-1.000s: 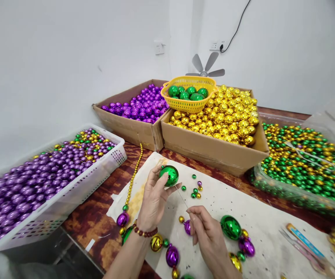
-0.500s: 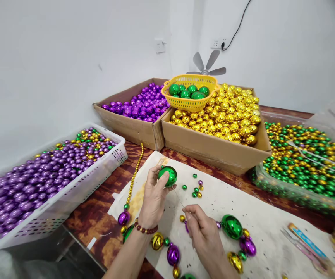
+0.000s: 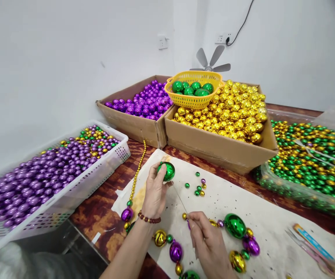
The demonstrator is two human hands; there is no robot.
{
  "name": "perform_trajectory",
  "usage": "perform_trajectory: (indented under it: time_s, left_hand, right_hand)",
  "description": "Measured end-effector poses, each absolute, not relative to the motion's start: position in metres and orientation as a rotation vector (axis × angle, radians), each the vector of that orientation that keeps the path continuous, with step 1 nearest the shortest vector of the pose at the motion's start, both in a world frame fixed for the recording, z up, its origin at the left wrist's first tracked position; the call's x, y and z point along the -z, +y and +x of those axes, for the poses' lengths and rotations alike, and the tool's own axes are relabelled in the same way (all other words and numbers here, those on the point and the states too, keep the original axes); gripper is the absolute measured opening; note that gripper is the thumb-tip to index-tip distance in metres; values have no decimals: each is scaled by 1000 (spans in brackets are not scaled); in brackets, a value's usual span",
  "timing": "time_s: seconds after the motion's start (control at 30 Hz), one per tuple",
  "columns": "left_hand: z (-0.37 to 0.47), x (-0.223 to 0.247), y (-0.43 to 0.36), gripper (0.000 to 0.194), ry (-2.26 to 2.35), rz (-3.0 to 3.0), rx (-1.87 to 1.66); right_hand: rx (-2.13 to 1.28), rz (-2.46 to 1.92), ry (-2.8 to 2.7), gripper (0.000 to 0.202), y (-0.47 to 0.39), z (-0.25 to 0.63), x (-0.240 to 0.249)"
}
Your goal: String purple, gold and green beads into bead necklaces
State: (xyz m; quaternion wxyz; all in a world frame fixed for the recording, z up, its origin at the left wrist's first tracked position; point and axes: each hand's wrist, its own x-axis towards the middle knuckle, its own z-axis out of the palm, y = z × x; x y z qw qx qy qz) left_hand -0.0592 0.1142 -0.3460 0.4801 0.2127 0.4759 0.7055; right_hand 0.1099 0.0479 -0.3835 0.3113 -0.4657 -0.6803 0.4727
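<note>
My left hand (image 3: 155, 190) grips a large shiny green bead (image 3: 167, 171) between thumb and fingers above the white cloth. From beneath that bead a thin string (image 3: 180, 199) runs down to my right hand (image 3: 204, 236), whose thumb and fingertips are pinched on it. A small gold bead (image 3: 184, 216) sits beside the right fingertips. Around my hands curves a strung bead garland, with a purple bead (image 3: 176, 252), a gold bead (image 3: 159, 238) and a large green bead (image 3: 235, 225). Its thin gold bead chain (image 3: 138, 170) stretches away toward the cardboard box.
Purple beads fill a white basket (image 3: 109, 164) at left. Behind stand cardboard boxes with purple beads (image 3: 144, 101) and gold beads (image 3: 228, 116); a yellow basket (image 3: 194, 102) rests on them. A clear bin (image 3: 303, 192) stands right. Snips (image 3: 309, 248) and loose beads (image 3: 198, 188) lie on the cloth.
The view has shifted slightly, moving the whole scene a little in the frame. My left hand still holds the green bead, and my right hand keeps its pinch a little lower along the string.
</note>
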Motion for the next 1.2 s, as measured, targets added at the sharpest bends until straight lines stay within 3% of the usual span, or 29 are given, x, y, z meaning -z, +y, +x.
perform_trajectory:
  time_s: [0.6, 0.87, 1.2]
  left_hand:
    - [-40, 350, 110, 34, 1281, 663, -1678]
    - [-39, 336, 106, 37, 887, 517, -1461]
    - [-37, 346, 105, 23, 915, 491, -1425]
  right_hand:
    - [-1277, -1238, -1768, 27, 61, 101, 380]
    - [-1404, -1236, -1637, 27, 64, 101, 375]
    - [-1678, -1087, -1191, 20, 82, 94, 381]
